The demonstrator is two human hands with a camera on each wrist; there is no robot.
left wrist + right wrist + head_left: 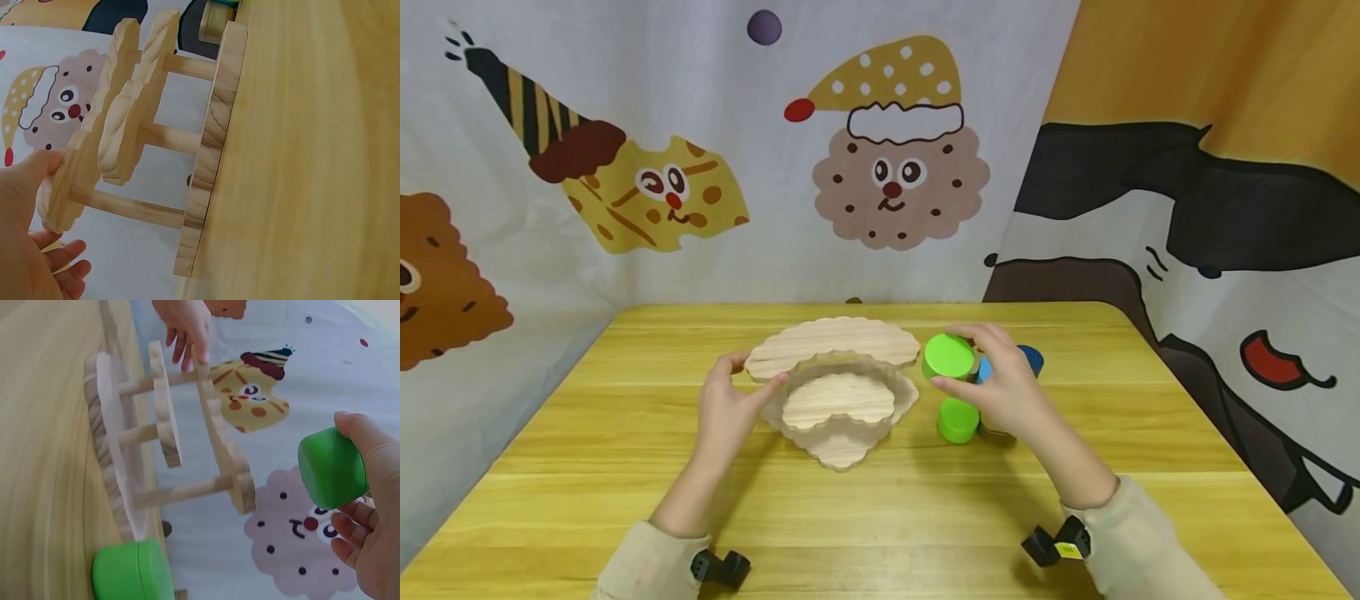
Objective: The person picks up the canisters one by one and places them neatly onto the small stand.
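1. The left hand [726,412] pinches the wooden stand [835,343] at its left end.
2. The right hand [1009,379] curls around a raised green container [948,358], right of the stand.
3. A yellow label [1068,550] at the right wrist is too small to read.
4. The worktop [880,533] reaches nearward; its far edge lies beyond the stand.

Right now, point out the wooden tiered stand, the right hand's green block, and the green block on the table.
Wooden tiered stand [838,401], head view: smaller tier.
Held green block [948,356], head view: top face.
Tabletop green block [958,418], head view: top face.
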